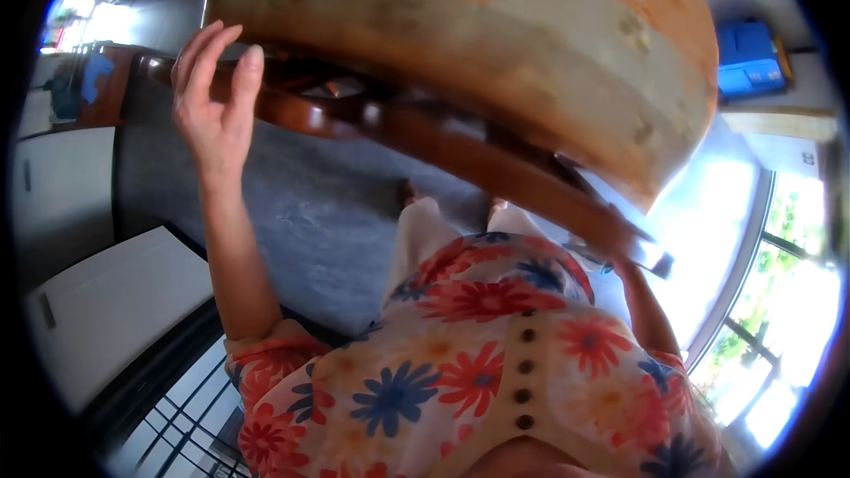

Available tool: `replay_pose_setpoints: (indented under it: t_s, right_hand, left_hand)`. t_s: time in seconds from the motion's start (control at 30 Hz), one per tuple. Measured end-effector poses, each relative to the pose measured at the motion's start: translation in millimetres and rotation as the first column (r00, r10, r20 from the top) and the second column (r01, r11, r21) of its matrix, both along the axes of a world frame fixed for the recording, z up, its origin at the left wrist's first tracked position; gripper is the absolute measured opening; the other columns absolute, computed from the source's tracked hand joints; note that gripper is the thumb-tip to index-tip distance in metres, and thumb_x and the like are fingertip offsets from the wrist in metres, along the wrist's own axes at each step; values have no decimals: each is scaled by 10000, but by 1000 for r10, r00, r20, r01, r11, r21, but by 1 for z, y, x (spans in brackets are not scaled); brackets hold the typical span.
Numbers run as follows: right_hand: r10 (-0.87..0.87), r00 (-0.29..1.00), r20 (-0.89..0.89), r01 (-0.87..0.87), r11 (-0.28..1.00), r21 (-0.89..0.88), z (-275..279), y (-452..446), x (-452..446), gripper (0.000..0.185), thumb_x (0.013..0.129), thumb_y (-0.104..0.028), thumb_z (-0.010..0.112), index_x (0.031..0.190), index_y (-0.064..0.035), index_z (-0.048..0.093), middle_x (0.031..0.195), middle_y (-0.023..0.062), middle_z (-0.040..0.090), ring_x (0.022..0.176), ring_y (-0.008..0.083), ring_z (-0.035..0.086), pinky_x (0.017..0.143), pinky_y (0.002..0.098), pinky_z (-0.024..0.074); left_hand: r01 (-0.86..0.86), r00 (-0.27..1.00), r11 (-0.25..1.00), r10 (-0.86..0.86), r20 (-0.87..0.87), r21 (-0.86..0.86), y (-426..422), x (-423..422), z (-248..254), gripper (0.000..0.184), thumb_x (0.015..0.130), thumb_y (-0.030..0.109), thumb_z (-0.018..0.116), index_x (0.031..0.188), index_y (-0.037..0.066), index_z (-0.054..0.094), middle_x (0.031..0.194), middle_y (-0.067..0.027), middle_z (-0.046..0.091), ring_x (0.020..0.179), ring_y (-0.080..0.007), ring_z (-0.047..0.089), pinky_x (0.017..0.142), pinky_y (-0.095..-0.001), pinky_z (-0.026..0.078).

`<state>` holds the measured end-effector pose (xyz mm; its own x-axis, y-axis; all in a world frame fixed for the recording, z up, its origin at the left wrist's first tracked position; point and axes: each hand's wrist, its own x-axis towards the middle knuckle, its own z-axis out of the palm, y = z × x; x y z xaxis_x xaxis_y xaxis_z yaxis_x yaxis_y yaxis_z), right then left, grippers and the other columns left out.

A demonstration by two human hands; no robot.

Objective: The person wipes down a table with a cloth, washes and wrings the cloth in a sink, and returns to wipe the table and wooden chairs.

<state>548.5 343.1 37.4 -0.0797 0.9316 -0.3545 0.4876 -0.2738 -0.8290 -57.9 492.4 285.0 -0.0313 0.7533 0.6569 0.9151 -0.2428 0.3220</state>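
Note:
A wooden chair (496, 164) with a patterned orange and beige padded seat (531, 53) is tilted up in front of my body, off the floor. Its dark brown frame is blurred by motion and slants down to the right. My left hand (217, 93) is at the left end of the frame, with the thumb and fingers curved around the wood. At the lower right end of the frame is my right hand (622, 267), gripping there; its fingers are mostly hidden behind the wood.
Below is a grey floor (305, 208) with my feet on it. White drawer cabinets (124, 292) and a black wire rack (181, 416) stand at left. A blue case (748, 57) is at upper right. Bright windows (788, 301) line the right side.

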Motion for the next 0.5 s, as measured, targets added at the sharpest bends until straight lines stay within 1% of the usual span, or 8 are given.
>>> replay_pose_setpoints:
  t_s: [0.03, 0.07, 0.1, 0.17, 0.23, 0.27, 0.4, 0.5]
  right_hand:
    - [-69, 995, -78, 68, 998, -15, 3, -3, -1, 564, 926, -283, 493, 1404, -48, 307, 1425, 111, 356, 1284, 228, 370, 1076, 359, 283]
    - [-139, 979, -152, 135, 990, -38, 5, -7, -2, 544, 936, -291, 467, 1399, -45, 322, 1422, 108, 366, 1280, 221, 378, 1076, 353, 282]
    - [-183, 969, -165, 176, 983, -54, 9, -6, -6, 543, 936, -292, 466, 1398, -45, 324, 1422, 107, 367, 1279, 221, 378, 1075, 352, 282]
    - [-247, 956, -156, 236, 968, -87, 11, -7, -12, 542, 936, -294, 464, 1397, -45, 327, 1421, 107, 369, 1278, 220, 379, 1075, 352, 282]
    - [-295, 945, -141, 281, 953, -109, 14, -5, -22, 540, 937, -296, 463, 1396, -45, 330, 1420, 106, 371, 1278, 220, 381, 1075, 352, 282]
    - [-321, 937, -137, 305, 944, -124, 14, -8, -27, 539, 937, -297, 462, 1395, -44, 331, 1419, 106, 372, 1277, 220, 381, 1075, 352, 282]
    - [-389, 914, -116, 373, 917, -138, 21, -10, -35, 535, 938, -300, 459, 1392, -44, 338, 1417, 105, 376, 1275, 219, 383, 1074, 352, 282]
    - [-423, 900, -109, 408, 903, -139, 26, -11, -38, 533, 939, -303, 457, 1390, -44, 342, 1415, 105, 379, 1274, 218, 385, 1074, 351, 282]
  left_hand:
    - [-40, 999, 999, 40, 8, 0, 8, -18, -3, 219, 847, 146, 653, 1036, 35, 656, 1125, -87, 607, 1065, -203, 552, 926, -325, 416]
    - [-25, 1000, 1000, 25, 13, 1, 16, -34, -7, 203, 850, 153, 652, 1017, 37, 664, 1116, -83, 610, 1058, -199, 553, 917, -322, 419]
    - [-14, 1000, 1000, 14, 22, 3, 24, -46, -10, 189, 853, 159, 651, 997, 39, 671, 1107, -79, 614, 1050, -195, 555, 908, -320, 422]
    - [17, 1000, 999, -17, -7, 40, 31, -56, -18, 179, 846, 179, 655, 963, 45, 679, 1065, -80, 633, 1006, -220, 580, 877, -324, 440]
    - [72, 995, 995, -66, -76, 68, 32, -59, -18, 171, 845, 178, 652, 946, 41, 677, 1053, -84, 639, 988, -231, 588, 862, -332, 450]
    - [71, 997, 995, -69, -38, 63, 33, -58, -20, 147, 840, 153, 652, 931, 41, 676, 1038, -79, 641, 982, -233, 588, 850, -334, 456]
    - [79, 996, 995, -78, -32, 60, 34, -56, -17, 119, 821, 110, 665, 916, 39, 674, 1005, -72, 641, 947, -234, 588, 826, -334, 461]
    - [97, 995, 982, -96, -15, 161, 41, -59, -22, 115, 767, 141, 689, 847, 61, 672, 939, -73, 627, 887, -268, 589, 790, -354, 456]
